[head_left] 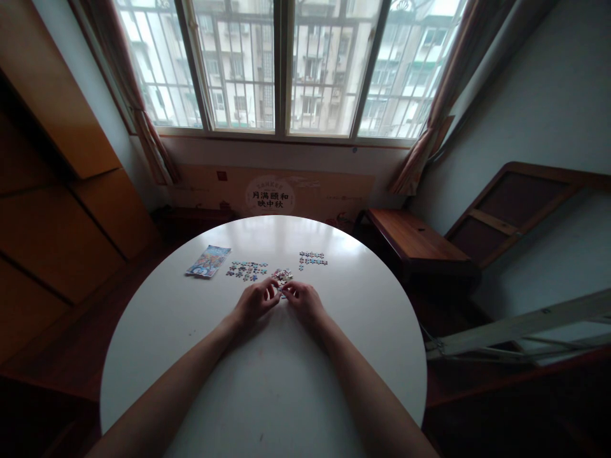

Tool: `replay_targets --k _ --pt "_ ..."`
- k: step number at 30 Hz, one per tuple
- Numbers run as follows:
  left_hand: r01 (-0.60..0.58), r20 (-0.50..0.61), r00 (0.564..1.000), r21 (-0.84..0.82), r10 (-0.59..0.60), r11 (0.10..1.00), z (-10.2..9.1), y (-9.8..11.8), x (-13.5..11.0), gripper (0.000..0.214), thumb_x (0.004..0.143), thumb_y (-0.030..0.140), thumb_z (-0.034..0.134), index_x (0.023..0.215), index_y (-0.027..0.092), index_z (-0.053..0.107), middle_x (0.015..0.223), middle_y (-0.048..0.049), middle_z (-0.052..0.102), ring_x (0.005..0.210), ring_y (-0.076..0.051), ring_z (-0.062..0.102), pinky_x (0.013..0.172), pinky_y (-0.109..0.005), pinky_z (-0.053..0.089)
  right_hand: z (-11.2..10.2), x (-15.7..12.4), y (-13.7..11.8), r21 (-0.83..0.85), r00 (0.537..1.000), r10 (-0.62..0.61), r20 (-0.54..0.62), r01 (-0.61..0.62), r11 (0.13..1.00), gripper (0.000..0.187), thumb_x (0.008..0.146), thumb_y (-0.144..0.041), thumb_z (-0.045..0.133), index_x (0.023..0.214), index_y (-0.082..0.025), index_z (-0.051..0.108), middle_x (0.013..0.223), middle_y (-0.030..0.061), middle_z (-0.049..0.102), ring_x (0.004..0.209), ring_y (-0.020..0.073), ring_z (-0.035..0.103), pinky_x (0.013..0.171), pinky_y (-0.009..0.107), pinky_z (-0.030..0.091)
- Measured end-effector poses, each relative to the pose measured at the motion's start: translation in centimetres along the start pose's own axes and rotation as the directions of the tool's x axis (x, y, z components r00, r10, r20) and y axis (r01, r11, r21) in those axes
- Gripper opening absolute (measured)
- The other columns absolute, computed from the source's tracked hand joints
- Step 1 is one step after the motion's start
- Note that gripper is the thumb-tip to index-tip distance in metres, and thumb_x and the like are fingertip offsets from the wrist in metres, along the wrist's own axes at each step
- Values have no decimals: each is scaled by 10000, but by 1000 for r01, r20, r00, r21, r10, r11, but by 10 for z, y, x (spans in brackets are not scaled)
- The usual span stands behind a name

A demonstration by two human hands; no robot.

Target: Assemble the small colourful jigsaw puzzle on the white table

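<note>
Over the middle of a round white table (296, 381), my left hand (258, 300) and my right hand (304, 300) meet with fingertips nearly touching. Both are closed in a pinch at a small jigsaw puzzle piece (281, 291), partly hidden by the fingers. Just beyond the fingertips lies a small heap of loose puzzle pieces (282, 276). Left of it, several pieces (247, 270) are spread in rough rows. A smaller group of pieces (312, 259) lies in rows to the right. The prints on single pieces are too small to make out.
A colourful printed sheet or packet (209, 261) lies on the table's left part. Beyond the far edge are a printed panel (305, 187) and a barred window (281, 70). A low wooden bench (415, 232) stands at the right, with orange cabinets (62, 210) at the left.
</note>
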State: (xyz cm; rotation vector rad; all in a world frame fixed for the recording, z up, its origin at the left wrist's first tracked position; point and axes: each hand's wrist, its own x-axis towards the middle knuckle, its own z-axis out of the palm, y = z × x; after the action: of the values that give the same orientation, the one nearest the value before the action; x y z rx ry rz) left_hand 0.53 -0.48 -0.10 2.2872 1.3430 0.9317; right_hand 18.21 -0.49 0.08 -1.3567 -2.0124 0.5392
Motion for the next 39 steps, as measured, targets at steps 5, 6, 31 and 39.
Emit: replay_targets --k 5,6,31,39 --pt "-1 9 1000 -2 1 1000 -2 3 -1 148 783 297 561 890 195 556 631 35 607 527 -93 558 522 -180 408 0 0 1 -6 1000 -10 7 10 1000 148 801 -286 566 884 -247 682 734 -7 673 642 122 584 610 202 384" --pt "0 11 1000 -3 0 1000 -2 3 -1 145 784 299 559 885 195 555 630 35 606 526 -92 557 518 -179 405 0 0 1 -9 1000 -10 7 10 1000 148 799 -284 567 884 -248 683 734 -7 672 642 122 584 610 202 384" --pt "-29 21 999 56 28 998 -4 4 0 140 780 280 546 700 168 571 615 21 603 527 -81 516 530 -178 378 -3 0 -4 -50 1000 7 22 -6 999 175 807 -261 536 907 -255 679 772 -5 673 632 112 565 605 201 370" --pt "-47 -11 999 19 47 999 -2 1 1 181 821 313 516 752 174 611 655 9 618 537 -88 510 540 -188 398 -2 -1 -3 -19 1000 9 5 -9 1000 171 820 -281 525 912 -257 667 762 -9 669 623 113 559 596 204 365"
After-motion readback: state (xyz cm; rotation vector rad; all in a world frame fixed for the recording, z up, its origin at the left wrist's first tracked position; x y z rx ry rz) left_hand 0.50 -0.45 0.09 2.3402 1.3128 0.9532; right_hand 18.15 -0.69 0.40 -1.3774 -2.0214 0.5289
